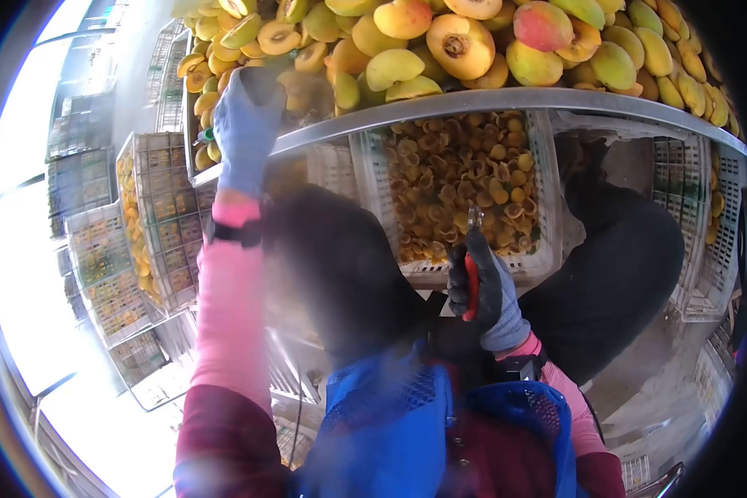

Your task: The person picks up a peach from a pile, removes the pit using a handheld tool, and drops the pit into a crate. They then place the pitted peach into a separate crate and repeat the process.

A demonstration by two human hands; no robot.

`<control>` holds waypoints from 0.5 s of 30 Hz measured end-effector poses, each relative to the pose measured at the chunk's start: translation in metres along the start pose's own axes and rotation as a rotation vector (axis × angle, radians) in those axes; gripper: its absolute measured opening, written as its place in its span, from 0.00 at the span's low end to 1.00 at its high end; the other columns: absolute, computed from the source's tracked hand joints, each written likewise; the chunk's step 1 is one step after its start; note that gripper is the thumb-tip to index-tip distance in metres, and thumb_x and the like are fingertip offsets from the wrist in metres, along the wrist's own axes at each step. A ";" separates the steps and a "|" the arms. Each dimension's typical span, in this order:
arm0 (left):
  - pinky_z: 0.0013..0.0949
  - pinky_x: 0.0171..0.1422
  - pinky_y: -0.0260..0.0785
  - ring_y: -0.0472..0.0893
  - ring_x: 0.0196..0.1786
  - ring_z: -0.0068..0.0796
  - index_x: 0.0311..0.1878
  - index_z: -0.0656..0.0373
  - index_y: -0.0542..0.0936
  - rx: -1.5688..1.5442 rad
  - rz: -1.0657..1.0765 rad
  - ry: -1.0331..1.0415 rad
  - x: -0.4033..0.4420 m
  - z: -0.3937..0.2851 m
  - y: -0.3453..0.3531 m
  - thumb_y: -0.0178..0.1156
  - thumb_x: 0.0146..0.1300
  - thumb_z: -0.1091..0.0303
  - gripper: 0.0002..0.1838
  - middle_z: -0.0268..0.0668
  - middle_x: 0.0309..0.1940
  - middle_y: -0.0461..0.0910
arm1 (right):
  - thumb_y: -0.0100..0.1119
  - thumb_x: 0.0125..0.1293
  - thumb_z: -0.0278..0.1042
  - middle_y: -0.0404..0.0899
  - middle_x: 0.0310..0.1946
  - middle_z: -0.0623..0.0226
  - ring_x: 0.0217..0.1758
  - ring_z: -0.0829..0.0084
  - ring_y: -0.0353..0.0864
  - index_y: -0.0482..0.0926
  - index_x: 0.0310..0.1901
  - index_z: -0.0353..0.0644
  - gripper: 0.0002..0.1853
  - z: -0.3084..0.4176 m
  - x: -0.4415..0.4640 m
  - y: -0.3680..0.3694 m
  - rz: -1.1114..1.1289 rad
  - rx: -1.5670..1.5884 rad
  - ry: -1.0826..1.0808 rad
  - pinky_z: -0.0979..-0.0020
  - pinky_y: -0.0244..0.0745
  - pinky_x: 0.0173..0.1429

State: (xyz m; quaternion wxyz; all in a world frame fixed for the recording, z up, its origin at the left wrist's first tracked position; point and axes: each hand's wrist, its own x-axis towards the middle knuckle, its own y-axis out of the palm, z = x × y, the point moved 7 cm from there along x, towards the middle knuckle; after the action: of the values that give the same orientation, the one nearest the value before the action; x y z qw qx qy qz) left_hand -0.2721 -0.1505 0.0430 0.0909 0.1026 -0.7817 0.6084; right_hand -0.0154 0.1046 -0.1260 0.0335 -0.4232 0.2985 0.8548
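Halved and whole yellow-green fruits (461, 47) are heaped on a metal-edged table (440, 105) at the top. My left hand (247, 124), in a blue-grey glove, reaches over the table's left part among the fruits; its fingers are blurred, and whether they hold anything is hidden. Lower right of centre, my right hand (487, 290), gloved in grey and black, is wrapped round red-handled pliers (471, 286) whose metal tip points up. Just beyond that tip, a white crate (544, 191) under the table edge holds many small brown-orange pieces (465, 178).
Stacked crates of fruit (170, 224) stand at the left, and more crates (676, 207) at the right. My dark-trousered legs (622, 257) are spread on either side of the crate below the table. Pale floor (647, 390) shows at the lower right.
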 end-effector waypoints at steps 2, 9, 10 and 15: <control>0.43 0.49 0.69 0.79 0.42 0.45 0.44 0.55 0.78 -0.126 0.027 -0.051 -0.024 -0.015 0.000 0.63 0.52 0.56 0.19 0.43 0.38 0.80 | 0.53 0.64 0.60 0.66 0.16 0.75 0.12 0.81 0.64 0.71 0.34 0.48 0.21 0.000 0.000 -0.005 -0.033 -0.117 -0.094 0.79 0.58 0.14; 0.39 0.57 0.67 0.76 0.54 0.43 0.54 0.53 0.75 0.144 0.306 0.052 0.007 0.018 0.043 0.62 0.54 0.50 0.27 0.45 0.48 0.79 | 0.54 0.63 0.59 0.67 0.17 0.74 0.13 0.80 0.65 0.72 0.36 0.46 0.21 0.001 -0.001 -0.002 0.061 -0.144 -0.164 0.78 0.60 0.15; 0.39 0.57 0.67 0.76 0.54 0.43 0.54 0.53 0.75 0.220 0.354 0.056 0.011 0.026 0.054 0.62 0.53 0.50 0.27 0.45 0.48 0.79 | 0.54 0.63 0.59 0.67 0.17 0.74 0.14 0.80 0.65 0.72 0.36 0.46 0.22 -0.003 0.001 -0.007 0.040 -0.157 -0.196 0.78 0.60 0.15; 0.43 0.54 0.69 0.78 0.50 0.48 0.50 0.51 0.77 0.264 0.436 0.108 0.023 0.030 0.068 0.61 0.54 0.51 0.22 0.45 0.44 0.80 | 0.54 0.64 0.59 0.67 0.18 0.74 0.14 0.80 0.66 0.72 0.37 0.45 0.22 0.005 -0.004 -0.010 -0.038 -0.013 -0.106 0.78 0.61 0.16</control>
State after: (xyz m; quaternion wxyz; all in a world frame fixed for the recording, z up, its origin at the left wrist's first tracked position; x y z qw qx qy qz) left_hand -0.3134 -0.1649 -0.0220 -0.0149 -0.0902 -0.6933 0.7148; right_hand -0.0129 0.1161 -0.1257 0.0628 -0.3830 0.2827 0.8772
